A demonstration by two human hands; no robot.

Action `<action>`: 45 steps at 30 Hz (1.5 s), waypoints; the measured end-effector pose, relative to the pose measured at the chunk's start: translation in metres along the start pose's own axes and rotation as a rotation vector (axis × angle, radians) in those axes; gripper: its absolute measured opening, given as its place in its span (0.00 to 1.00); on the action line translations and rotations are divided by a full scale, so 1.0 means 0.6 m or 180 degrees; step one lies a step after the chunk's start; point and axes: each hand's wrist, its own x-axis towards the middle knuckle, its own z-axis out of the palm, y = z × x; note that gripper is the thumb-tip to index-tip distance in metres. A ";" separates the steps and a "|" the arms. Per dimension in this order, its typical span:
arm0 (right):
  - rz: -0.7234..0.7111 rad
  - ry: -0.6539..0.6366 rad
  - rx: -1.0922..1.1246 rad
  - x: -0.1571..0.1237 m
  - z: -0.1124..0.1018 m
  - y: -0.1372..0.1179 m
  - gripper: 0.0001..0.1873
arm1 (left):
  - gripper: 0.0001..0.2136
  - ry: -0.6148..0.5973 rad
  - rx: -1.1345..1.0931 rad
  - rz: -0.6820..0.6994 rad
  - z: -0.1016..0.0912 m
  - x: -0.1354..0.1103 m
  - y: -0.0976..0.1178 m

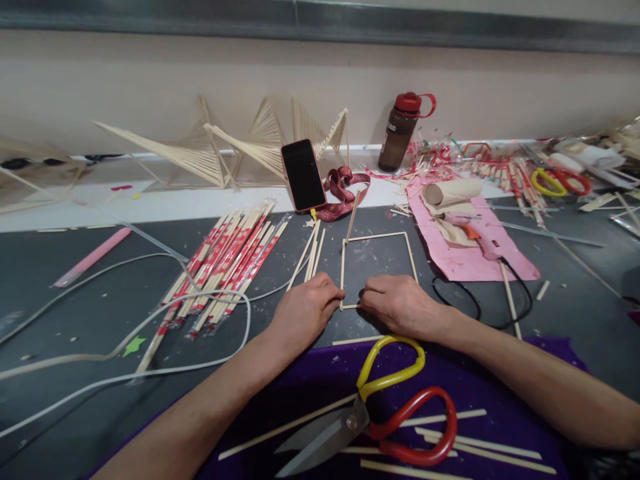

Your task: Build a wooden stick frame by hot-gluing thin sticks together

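On the grey table lies a square frame of thin wooden sticks (376,236), with one more stick (353,217) standing up at its far left corner. My left hand (311,305) pinches the near left corner of this frame. Along its near side, the closed fingers of my right hand (400,308) hold the near stick, hiding the near right corner. Scissors (353,421) with one yellow and one red handle lie with blades parted on the purple cloth (300,393) in front of me. Loose sticks (493,448) lie around them.
Left are wrapped chopsticks (220,267) and a white cable (200,365). Behind stand a phone (303,175), a bottle (399,137) and stick models (175,150). A glue gun (483,240) rests on pink paper (510,267) at right, its black cord curling beside my right forearm.
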 end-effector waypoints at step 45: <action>0.0071 0.0259 -0.0051 -0.010 -0.001 0.000 0.11 | 0.10 0.0509 0.0061 0.0018 -0.018 -0.007 -0.003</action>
